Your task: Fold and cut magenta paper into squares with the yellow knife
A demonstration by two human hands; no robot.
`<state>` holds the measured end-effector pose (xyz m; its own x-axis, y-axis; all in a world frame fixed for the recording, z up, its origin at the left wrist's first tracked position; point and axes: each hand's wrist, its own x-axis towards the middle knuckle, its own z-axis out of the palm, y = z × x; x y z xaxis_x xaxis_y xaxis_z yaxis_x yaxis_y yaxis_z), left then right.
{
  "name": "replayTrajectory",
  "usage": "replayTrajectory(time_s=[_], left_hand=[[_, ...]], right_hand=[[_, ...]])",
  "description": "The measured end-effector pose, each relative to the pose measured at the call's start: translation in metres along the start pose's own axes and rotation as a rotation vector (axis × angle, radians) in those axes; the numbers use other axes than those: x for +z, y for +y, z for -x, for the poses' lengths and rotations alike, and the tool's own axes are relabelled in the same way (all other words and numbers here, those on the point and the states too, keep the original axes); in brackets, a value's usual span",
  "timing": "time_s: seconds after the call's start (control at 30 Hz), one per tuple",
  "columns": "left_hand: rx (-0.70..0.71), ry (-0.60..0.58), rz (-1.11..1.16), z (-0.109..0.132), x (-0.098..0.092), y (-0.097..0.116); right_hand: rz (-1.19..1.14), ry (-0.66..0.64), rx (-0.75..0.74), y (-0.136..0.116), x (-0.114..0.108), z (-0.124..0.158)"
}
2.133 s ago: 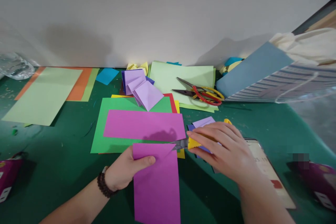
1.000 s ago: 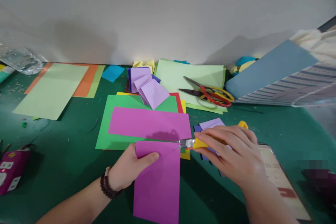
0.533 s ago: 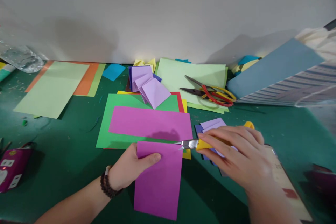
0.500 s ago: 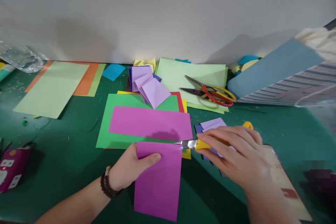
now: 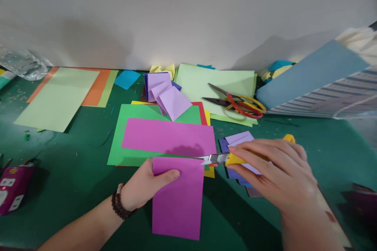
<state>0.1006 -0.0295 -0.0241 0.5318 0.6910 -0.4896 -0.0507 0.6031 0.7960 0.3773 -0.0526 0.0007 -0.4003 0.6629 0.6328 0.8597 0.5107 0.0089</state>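
Observation:
My left hand pinches the left edge of a magenta paper sheet, thumb on top, holding it down on the green mat. My right hand is closed round a yellow utility knife. Its metal blade points left and lies at the sheet's top right edge. A wider magenta strip lies just beyond, on a green sheet. Small lilac and blue squares lie under my right hand.
Folded lilac squares sit behind the green sheet. Scissors with red and yellow handles rest on a pale green sheet. More paper lies at the left, a striped blue bag at the right, purple boxes at the left edge.
The knife and my right hand have slid to the right along the sheet's top edge. The magenta sheet now lies separate from the strip beyond it. My left hand stays on it.

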Motion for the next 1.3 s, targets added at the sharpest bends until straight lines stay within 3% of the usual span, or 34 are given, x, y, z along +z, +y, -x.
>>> replayTrajectory(time_s=[0.23,0.5,0.67,0.83,1.03,1.3], left_hand=[[0.045,0.065,-0.007,-0.004,0.001,-0.002],[-0.024,-0.024,0.149,-0.002,0.004,-0.001],[-0.045,0.023,0.143,-0.003,0.005,-0.003],[-0.048,0.021,0.125,-0.002,0.005,-0.007],[-0.056,-0.038,0.148,-0.001,0.007,-0.009],[-0.019,-0.009,0.106,-0.001,0.004,-0.004]], right_hand=[[0.008,-0.066,-0.03,-0.003,0.0,-0.002],[-0.022,-0.069,-0.028,-0.008,0.006,0.004],[0.004,-0.031,-0.031,-0.008,0.005,0.003],[-0.035,-0.109,-0.035,-0.008,0.007,0.004],[-0.045,-0.05,-0.021,-0.012,0.011,0.002],[-0.023,-0.008,-0.001,-0.013,0.012,0.004]])
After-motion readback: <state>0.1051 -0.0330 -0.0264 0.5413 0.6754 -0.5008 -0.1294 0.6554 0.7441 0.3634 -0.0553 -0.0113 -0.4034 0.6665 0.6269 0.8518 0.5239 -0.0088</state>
